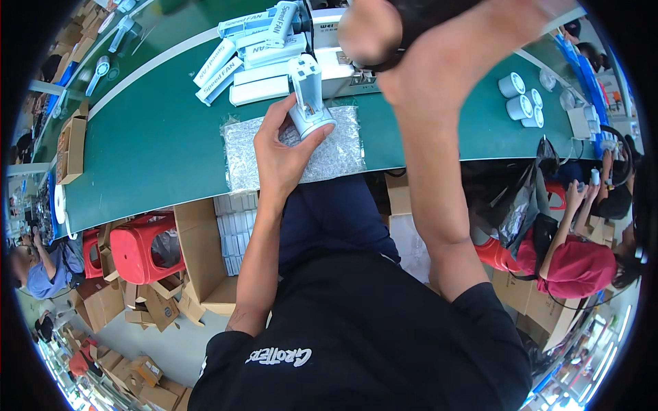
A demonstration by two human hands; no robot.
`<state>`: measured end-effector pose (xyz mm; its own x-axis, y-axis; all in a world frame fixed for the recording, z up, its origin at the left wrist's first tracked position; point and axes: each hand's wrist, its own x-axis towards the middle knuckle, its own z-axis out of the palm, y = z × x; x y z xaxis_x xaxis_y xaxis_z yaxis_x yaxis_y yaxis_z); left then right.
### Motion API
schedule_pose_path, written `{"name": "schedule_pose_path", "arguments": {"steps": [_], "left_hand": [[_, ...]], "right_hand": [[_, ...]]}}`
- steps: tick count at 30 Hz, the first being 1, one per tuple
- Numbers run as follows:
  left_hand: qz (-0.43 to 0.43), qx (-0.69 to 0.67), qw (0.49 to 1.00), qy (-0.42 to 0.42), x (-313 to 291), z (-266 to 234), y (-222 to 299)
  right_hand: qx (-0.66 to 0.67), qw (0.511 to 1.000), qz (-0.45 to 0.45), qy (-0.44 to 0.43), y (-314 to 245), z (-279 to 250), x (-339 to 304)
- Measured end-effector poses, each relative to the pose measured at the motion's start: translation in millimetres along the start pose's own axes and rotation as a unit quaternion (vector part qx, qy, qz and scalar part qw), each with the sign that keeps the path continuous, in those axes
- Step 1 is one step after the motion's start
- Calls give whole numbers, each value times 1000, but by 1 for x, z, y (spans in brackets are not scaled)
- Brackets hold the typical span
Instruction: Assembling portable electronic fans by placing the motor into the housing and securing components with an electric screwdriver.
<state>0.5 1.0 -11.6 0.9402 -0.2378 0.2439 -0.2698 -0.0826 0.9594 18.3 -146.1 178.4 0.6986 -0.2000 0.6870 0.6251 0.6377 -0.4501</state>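
Right hand (pixel 428 68) raised nearest the lens, badly blurred; it seems to lie against a dark object (pixel 428 20), but I cannot tell what that is, or whether the fingers grip it; below, left hand (pixel 277 151) grasps the round base of a pale device (pixel 310 92), thumb on one side and fingers on the other; device held upright above a bubble-wrap pad (pixel 346 154) near the front edge of the green bench (pixel 157 130).

Device looks part-built: base and tall upright joined, inner parts exposed on the upright, no cover over them; closing it up appears left undone.

Just beyond the pad, a heap of long pale casings (pixel 260 90), none on the device; behind it, a boxy instrument (pixel 329 31), partly hidden; well apart to the right, four pale round cups (pixel 519 106), much like the held base, bare of uprights; left along the bench, an open carton (pixel 72 147); farther off, a co-worker in red (pixel 572 267).
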Motion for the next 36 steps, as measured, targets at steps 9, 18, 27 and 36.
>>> {"name": "schedule_pose_path", "arguments": {"steps": [9,18,27,36], "left_hand": [[-13,-27,1000,4,0,1,-1],[-7,-6,1000,1,-1,0,5],[9,16,1000,0,1,-2,5],[59,49,997,14,2,0,4]], "right_hand": [[-205,975,41,78,16,-4,-22],[-213,975,16,56,17,-6,-24],[-193,979,24,63,23,-5,-22],[-180,973,118,79,30,-6,-31]]}}
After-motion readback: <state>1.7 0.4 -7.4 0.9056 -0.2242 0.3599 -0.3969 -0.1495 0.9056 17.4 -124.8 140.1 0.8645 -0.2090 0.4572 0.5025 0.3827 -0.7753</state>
